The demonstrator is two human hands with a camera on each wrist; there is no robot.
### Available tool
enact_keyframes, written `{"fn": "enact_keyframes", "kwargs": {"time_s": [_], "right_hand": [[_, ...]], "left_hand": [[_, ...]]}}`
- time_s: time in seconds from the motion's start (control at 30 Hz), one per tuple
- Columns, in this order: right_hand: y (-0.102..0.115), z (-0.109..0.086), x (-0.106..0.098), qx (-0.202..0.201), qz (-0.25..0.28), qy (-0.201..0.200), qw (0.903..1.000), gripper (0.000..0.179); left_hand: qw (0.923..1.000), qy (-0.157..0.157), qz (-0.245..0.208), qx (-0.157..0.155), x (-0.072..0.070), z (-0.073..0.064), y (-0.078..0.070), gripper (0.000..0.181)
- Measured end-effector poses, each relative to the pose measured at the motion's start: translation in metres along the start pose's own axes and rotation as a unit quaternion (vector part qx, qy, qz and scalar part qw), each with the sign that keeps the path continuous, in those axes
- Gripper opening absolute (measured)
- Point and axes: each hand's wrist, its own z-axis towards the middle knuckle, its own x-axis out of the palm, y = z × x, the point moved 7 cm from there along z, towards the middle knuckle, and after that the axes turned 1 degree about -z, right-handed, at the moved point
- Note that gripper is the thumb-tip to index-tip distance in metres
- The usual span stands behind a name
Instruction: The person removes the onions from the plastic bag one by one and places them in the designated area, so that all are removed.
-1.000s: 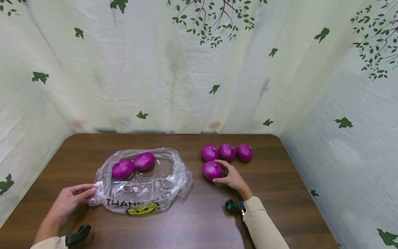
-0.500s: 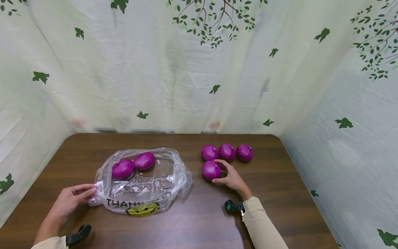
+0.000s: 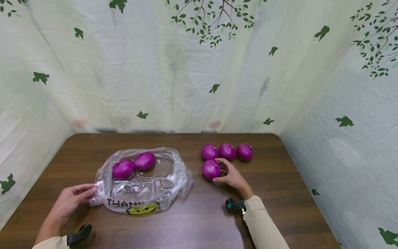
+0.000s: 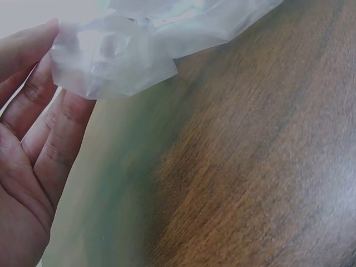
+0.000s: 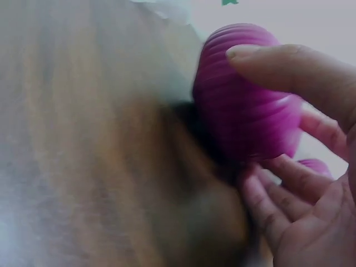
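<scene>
A clear plastic bag [image 3: 181,180] printed with dark letters and a yellow smiling face lies with its mouth spread wide on the left of the table. Two purple onions [image 3: 123,169] rest inside it. My left hand [image 3: 69,202] pinches the bag's left edge between thumb and fingers; the left wrist view shows the crumpled plastic [image 4: 111,61] at the fingertips. On the right, my right hand [image 3: 231,176] holds the nearest purple onion [image 3: 210,169], thumb on one side and fingers on the other. In the right wrist view that onion [image 5: 245,105] shows its ridged skin.
Three more purple onions [image 3: 227,152] sit in a row just behind the held one. The brown wooden table [image 3: 186,228] ends at a pale curtain [image 3: 174,86] with leaf prints, which also hangs along both sides.
</scene>
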Motion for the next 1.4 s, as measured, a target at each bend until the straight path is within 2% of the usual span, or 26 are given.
{"fn": "enact_keyframes", "kwargs": {"time_s": [0.1,0.2,0.4,0.63,0.9,1.13,1.3,1.4], "right_hand": [[-0.008,0.002,-0.003,0.002,-0.001,0.009,1.0000,0.073],[-0.013,0.004,-0.009,0.005,-0.026,0.013,0.9996,0.072],[0.006,0.003,-0.025,-0.005,-0.084,0.003,0.9965,0.069],[0.031,0.009,-0.030,0.005,-0.103,0.022,0.9944,0.071],[0.051,0.022,-0.022,0.000,-0.115,0.041,0.9925,0.071],[0.064,0.035,-0.006,-0.013,-0.095,0.073,0.9927,0.071],[0.072,0.046,0.003,-0.024,-0.138,0.079,0.9869,0.070],[0.076,0.053,0.010,-0.034,-0.156,0.084,0.9835,0.069]], "left_hand": [[1.0000,-0.001,0.009,0.002,0.000,0.000,-0.001,0.020],[1.0000,-0.001,0.009,0.002,0.001,0.000,-0.001,0.020],[1.0000,0.003,0.005,-0.002,0.001,0.000,-0.002,0.016],[0.9998,-0.001,0.014,-0.013,0.000,0.001,-0.002,0.018],[0.9996,0.001,0.025,-0.014,-0.001,0.002,-0.002,0.022],[0.9995,0.002,0.024,-0.018,-0.001,0.001,-0.002,0.024],[0.9997,0.004,0.018,-0.015,0.001,0.001,-0.003,0.015],[0.9996,0.008,0.022,-0.017,0.001,0.002,-0.005,0.022]]}}
